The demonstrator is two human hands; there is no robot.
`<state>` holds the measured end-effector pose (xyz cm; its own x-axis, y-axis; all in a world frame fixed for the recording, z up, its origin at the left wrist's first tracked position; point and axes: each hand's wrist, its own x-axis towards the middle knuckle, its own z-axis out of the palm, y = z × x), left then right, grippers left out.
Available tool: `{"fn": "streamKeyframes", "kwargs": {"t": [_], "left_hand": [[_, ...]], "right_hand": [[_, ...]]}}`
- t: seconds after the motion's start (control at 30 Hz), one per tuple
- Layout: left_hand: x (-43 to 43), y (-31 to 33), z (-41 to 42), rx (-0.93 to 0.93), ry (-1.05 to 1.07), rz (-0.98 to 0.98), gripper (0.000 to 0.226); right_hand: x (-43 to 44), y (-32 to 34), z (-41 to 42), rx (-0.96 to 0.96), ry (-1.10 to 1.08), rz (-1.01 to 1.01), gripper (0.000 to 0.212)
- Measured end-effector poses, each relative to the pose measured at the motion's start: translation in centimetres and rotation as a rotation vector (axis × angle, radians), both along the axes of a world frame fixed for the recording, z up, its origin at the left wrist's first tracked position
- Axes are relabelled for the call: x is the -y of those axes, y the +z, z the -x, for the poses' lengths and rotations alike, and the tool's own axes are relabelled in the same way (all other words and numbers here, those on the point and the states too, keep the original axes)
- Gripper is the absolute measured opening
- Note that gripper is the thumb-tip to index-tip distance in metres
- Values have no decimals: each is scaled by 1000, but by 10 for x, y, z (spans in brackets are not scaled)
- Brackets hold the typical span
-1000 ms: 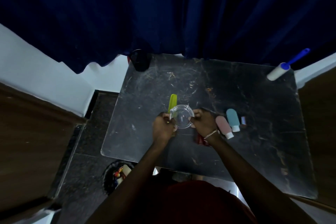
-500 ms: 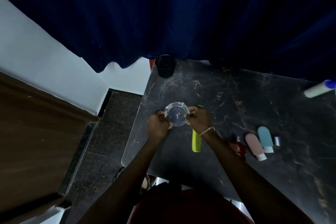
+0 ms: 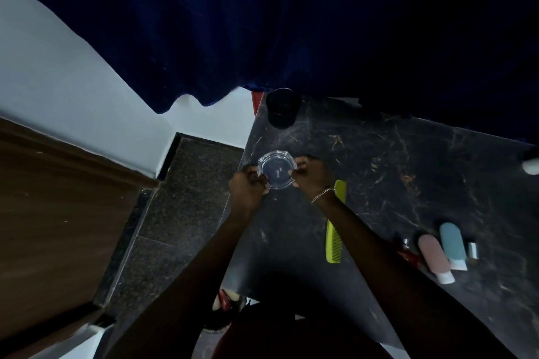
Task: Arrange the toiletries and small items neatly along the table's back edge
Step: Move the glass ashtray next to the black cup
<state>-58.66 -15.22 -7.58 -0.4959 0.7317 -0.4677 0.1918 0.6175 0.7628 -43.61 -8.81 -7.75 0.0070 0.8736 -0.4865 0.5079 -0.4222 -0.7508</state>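
Observation:
A clear glass dish [image 3: 276, 169] sits near the left edge of the black marble table [image 3: 393, 172]. My left hand [image 3: 248, 186] grips its left rim and my right hand [image 3: 310, 175] grips its right rim. A black cup [image 3: 282, 108] stands at the table's back left corner, just beyond the dish. A lime green comb [image 3: 335, 230] lies flat beside my right forearm. Further right lie a pink tube [image 3: 434, 256], a teal tube [image 3: 452, 245], a small silver item [image 3: 473, 249] and a red item [image 3: 409, 253] partly hidden by my arm.
A dark blue curtain [image 3: 291, 23] hangs over the table's back edge. A white object [image 3: 530, 166] shows at the right border. Left of the table are dark floor tiles [image 3: 180, 213], a white wall and a wooden panel [image 3: 58, 213]. A bin [image 3: 227, 309] stands below the table's front edge.
Both hands have carried the glass dish away from the comb, toward the table's back left corner near the black cup. The view has swung left, pushing the tubes to the right.

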Motion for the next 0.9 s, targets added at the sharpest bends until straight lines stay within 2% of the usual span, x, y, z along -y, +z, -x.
{"fn": "streamKeyframes", "kwargs": {"t": [0.27,0.4,0.5,0.57,0.7,0.83,0.9], "left_hand": [[-33,-13,20,-106,-85,56,22],[-48,-15,26,-73,-115,77,23],[-53,-16,28,-109,-164,80,22],[-56,-15,28,-87,-161,76,23],[-63,-15,26,6,-90,57,49],[-64,-26,29,-9,-84,91,22],[-64,-31,31,-50,-87,80,17]], "right_hand": [[-29,-18,32,41,42,-19,30],[-38,-23,40,69,74,-27,35],[-43,-28,41,62,80,-48,33],[-45,-29,42,54,83,-72,23],[-50,-28,43,61,99,-51,19],[-51,-27,42,86,108,-44,31],[-52,-27,42,90,108,-24,32]]}}
